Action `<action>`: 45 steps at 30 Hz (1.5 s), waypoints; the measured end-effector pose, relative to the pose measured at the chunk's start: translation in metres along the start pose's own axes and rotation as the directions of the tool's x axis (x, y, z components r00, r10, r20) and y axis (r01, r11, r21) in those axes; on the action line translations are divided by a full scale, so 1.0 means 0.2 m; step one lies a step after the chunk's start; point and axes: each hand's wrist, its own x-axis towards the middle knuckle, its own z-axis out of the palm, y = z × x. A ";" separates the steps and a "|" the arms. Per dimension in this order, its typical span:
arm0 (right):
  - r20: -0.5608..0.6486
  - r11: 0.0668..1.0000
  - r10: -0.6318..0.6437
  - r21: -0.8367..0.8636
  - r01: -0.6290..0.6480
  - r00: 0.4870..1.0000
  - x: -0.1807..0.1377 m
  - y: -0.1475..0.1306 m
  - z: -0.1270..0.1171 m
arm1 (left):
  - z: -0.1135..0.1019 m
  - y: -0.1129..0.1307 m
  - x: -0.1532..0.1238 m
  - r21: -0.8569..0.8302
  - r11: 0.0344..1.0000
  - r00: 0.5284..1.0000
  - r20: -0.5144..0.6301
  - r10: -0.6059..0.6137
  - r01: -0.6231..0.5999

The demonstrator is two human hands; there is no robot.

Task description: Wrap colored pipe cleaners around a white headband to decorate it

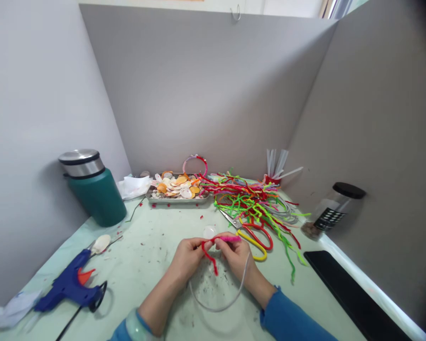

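My left hand (188, 259) and my right hand (236, 258) meet above the middle of the table. Both are closed in a pinch on a red pipe cleaner (209, 259), whose free end hangs down between them. A pink fuzzy section (231, 239) lies along the top of my right hand's fingers. Below the hands curves a thin whitish-grey hoop (216, 310); its upper part is hidden by the fingers. Just beyond my right hand are scissors (246, 227) with red and yellow handles. A small clear round piece (209, 231) lies behind the fingertips.
Pipe cleaners (255, 199) lie heaped at the back right, beside a metal tray (179, 201) of shells and a wrapped hoop (206, 166). Glue sticks (277, 163) stand behind. At left are a green bottle (97, 196) and a blue glue gun (69, 282); a jar (333, 210) is right.
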 end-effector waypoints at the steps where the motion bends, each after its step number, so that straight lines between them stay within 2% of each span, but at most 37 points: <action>1: 0.003 1.000 0.010 -0.005 -0.010 1.000 0.00 0.00 0.00 | 0.00 0.01 0.00 -0.003 1.000 1.000 0.020 -0.008 0.008; 6: 0.043 0.997 0.050 0.061 -0.053 0.998 0.01 -0.03 -0.02 | -0.01 0.03 -0.02 -0.096 0.995 0.995 0.098 -0.031 0.040; 14: 0.128 0.991 0.018 0.129 -0.035 0.992 -0.01 -0.08 -0.02 | -0.04 0.04 -0.02 -0.362 0.901 0.954 0.262 -0.146 0.238; 19: 0.153 0.990 0.017 0.133 -0.038 0.988 -0.02 -0.11 -0.01 | -0.05 0.03 -0.02 -0.456 0.854 0.940 0.327 -0.100 0.250; 22: 0.129 0.993 0.016 0.117 -0.032 0.992 -0.01 -0.09 -0.01 | -0.04 0.03 -0.01 -0.437 0.866 0.943 0.316 -0.106 0.244; 26: 0.010 0.995 0.048 0.087 -0.049 0.999 0.00 -0.02 -0.01 | -0.01 0.02 -0.01 -0.321 0.935 0.978 0.184 -0.097 0.153; 29: -0.070 0.996 0.069 0.063 -0.064 0.995 0.01 0.01 -0.02 | 0.00 0.03 -0.01 -0.248 0.967 0.998 0.029 -0.060 0.066; 33: -0.150 0.992 0.127 0.044 -0.122 0.980 0.03 -0.01 -0.03 | 0.00 0.03 0.00 -0.096 0.992 0.988 -0.141 0.064 -0.078; 36: -0.172 0.987 0.161 0.043 -0.156 0.972 0.03 -0.02 -0.03 | -0.01 0.02 0.00 0.049 0.970 0.958 -0.153 0.241 -0.236; 39: -0.167 0.986 0.165 0.031 -0.162 0.972 0.03 -0.02 -0.03 | -0.02 0.02 0.00 0.198 0.905 0.909 -0.107 0.402 -0.377; 42: -0.148 0.989 0.145 0.026 -0.143 0.978 0.02 -0.01 -0.02 | -0.01 0.02 -0.01 0.297 0.860 0.888 -0.072 0.454 -0.415; 45: -0.128 0.991 0.130 0.055 -0.124 0.983 0.03 -0.01 -0.02 | -0.01 0.01 -0.01 0.325 0.846 0.882 -0.065 0.467 -0.424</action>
